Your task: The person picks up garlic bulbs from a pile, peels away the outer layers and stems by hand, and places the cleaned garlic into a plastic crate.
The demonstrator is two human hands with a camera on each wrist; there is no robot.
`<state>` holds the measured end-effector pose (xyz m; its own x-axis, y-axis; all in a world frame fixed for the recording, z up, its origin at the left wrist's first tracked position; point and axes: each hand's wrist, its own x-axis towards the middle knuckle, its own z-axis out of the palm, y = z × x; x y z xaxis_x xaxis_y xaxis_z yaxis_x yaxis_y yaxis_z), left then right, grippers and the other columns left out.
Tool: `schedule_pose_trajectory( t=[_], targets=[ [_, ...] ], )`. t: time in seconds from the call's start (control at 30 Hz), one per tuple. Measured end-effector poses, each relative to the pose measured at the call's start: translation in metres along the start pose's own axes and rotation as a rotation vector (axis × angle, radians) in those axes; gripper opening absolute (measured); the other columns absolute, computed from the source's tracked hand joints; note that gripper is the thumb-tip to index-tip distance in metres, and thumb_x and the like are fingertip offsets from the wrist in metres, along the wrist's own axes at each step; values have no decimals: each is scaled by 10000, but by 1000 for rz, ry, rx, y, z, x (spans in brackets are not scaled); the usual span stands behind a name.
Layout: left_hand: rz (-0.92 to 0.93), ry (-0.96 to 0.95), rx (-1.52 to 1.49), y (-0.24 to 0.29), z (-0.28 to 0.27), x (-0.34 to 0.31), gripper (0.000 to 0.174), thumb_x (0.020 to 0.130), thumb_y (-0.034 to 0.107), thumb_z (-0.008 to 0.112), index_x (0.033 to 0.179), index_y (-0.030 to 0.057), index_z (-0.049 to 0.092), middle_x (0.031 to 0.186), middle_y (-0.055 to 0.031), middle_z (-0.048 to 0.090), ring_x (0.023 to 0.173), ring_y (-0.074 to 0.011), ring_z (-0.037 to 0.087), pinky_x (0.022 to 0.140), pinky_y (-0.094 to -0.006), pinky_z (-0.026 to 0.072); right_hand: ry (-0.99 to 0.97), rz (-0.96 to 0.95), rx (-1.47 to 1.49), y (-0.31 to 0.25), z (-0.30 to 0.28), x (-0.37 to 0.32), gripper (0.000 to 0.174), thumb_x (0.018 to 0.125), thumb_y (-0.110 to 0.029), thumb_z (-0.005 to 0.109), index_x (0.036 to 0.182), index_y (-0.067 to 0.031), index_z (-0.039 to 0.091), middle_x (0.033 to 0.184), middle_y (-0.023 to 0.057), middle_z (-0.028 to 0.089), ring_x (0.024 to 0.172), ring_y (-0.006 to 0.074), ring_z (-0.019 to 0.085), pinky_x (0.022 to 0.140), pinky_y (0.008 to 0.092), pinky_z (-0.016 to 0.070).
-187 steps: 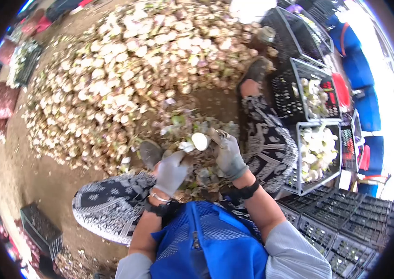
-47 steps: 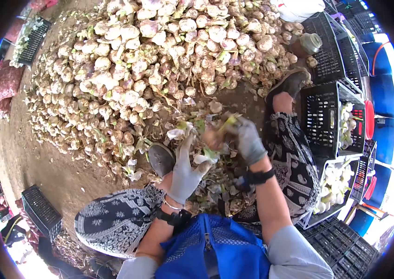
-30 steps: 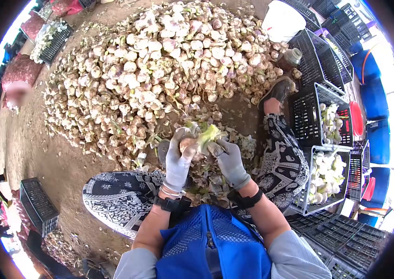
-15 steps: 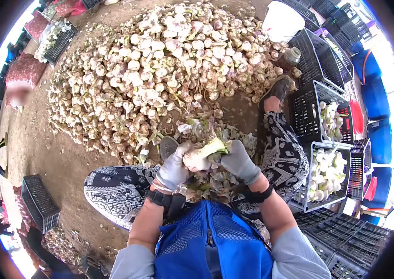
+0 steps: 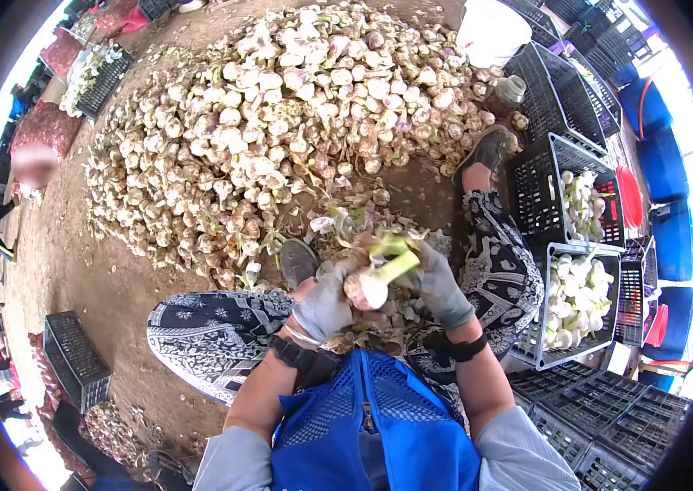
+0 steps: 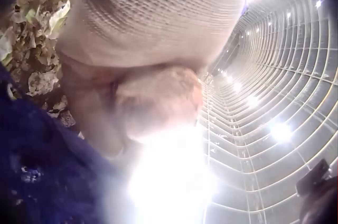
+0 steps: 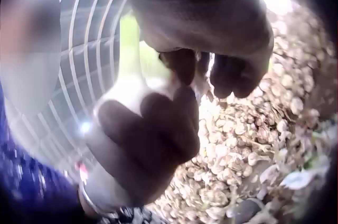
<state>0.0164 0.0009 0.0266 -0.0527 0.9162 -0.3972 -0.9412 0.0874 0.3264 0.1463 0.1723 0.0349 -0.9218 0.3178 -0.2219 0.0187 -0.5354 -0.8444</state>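
Note:
Between my two gloved hands is a garlic bulb (image 5: 369,291) with a smooth white side and a thick green stem (image 5: 399,266). My left hand (image 5: 323,304) grips the bulb from the left, its root end towards me. In the right wrist view the fingers of the left hand (image 7: 145,139) curl round it. At the stem, my right hand (image 5: 442,288) pinches loose outer skin and leaf (image 5: 389,245), blurred by motion. The right thumb (image 7: 182,65) shows dark against the light. In the left wrist view the glove (image 6: 163,18) fills the top; glare covers the lower middle.
A large heap of unpeeled garlic (image 5: 281,106) lies ahead. Peelings (image 5: 346,221) cover the ground between the legs. At the right stand crates of cleaned garlic (image 5: 580,303), black crates (image 5: 543,90), a white bucket (image 5: 492,33) and a glass jar (image 5: 508,92).
A second ago both hands held a brown, skin-covered bulb; now a white side and bare stem show. The right hand has moved slightly right, drawing skin off.

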Motion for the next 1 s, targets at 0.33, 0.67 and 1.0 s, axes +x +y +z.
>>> schedule_pose_trajectory(
  t=[0.33,0.67,1.0],
  targets=[
    [653,568,557,-11,0,3,284,976,304,660,914,27,671,731,67,555,653,-15,440,572,-203,349,289,-2,293,22,16,-1,240,959,-165,644,1081,39,618,1054,98,676,984,186,653,906,332,528],
    [935,770,673,17,-19,-41,408,947,377,679,1144,20,671,1014,-23,693,890,-101,636,760,-253,524,548,56,687,46,-44,5,433,971,-407,614,1211,-46,633,1227,107,660,1146,257,626,985,449,510],
    [887,946,859,44,-19,-48,382,958,257,662,1236,-2,625,999,-50,701,816,-107,647,675,-236,542,201,-68,621,12,-23,-1,490,1025,-443,483,1253,-17,566,1227,134,647,1154,281,616,1031,459,472]
  ],
)
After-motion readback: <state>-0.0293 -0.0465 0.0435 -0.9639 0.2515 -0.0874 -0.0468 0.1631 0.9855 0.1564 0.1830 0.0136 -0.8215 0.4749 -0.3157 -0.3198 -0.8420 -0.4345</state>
